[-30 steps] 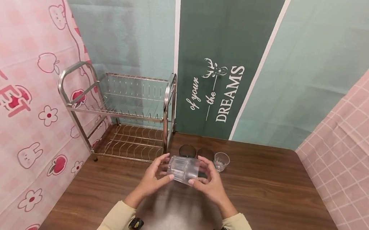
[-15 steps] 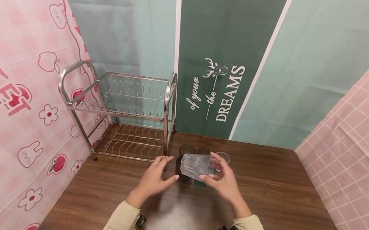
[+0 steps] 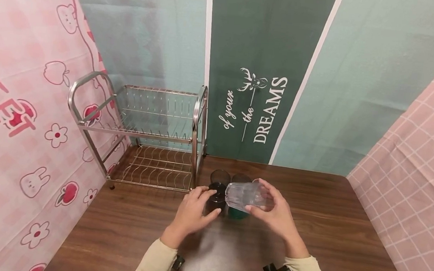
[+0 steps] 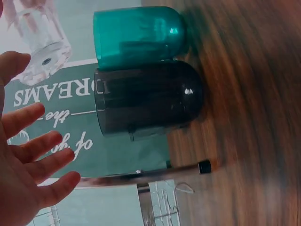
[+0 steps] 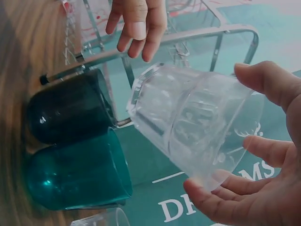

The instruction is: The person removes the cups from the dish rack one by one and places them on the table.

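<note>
My right hand holds a clear faceted drinking glass by its rim end, thumb on one side and fingers on the other. The glass lies tilted on its side in the air, its thick base facing left and its mouth toward the palm. My left hand is off the glass, fingers spread and bent a little, close to a dark smoky cup. Beside that cup stands a teal cup, upright and partly covered by the held glass in the head view.
Behind the front cups stand further dark cups. A second clear glass shows at the bottom of the right wrist view. To the left is a two-tier metal dish rack on the wooden table, with fabric backdrops behind.
Both hands held the glass at first; the left hand let go. The right hand carried the glass to the right, and the left hand then moved right, close to the dark cup.
</note>
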A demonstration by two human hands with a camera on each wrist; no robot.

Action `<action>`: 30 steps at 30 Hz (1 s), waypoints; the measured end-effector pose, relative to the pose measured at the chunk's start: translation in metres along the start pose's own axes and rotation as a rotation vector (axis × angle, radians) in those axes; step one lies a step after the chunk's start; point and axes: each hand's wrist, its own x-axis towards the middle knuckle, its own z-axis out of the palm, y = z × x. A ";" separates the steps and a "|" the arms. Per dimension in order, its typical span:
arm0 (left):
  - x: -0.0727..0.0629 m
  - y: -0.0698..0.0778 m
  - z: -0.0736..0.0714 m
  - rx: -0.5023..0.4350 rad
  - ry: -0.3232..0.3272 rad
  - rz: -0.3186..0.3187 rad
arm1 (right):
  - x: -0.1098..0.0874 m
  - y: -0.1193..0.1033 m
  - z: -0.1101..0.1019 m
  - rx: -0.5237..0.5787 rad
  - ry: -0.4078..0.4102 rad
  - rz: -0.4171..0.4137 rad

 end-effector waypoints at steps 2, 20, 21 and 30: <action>0.002 0.001 0.003 0.008 0.004 0.005 | 0.000 -0.001 -0.002 -0.061 0.013 0.006; 0.008 0.017 0.022 0.211 -0.069 0.156 | 0.000 -0.012 -0.027 -0.366 0.036 0.007; 0.007 0.017 0.024 0.218 -0.071 0.160 | 0.001 -0.013 -0.028 -0.373 0.034 0.016; 0.004 0.028 0.032 0.247 -0.045 0.202 | 0.002 -0.015 -0.039 -0.458 0.014 0.069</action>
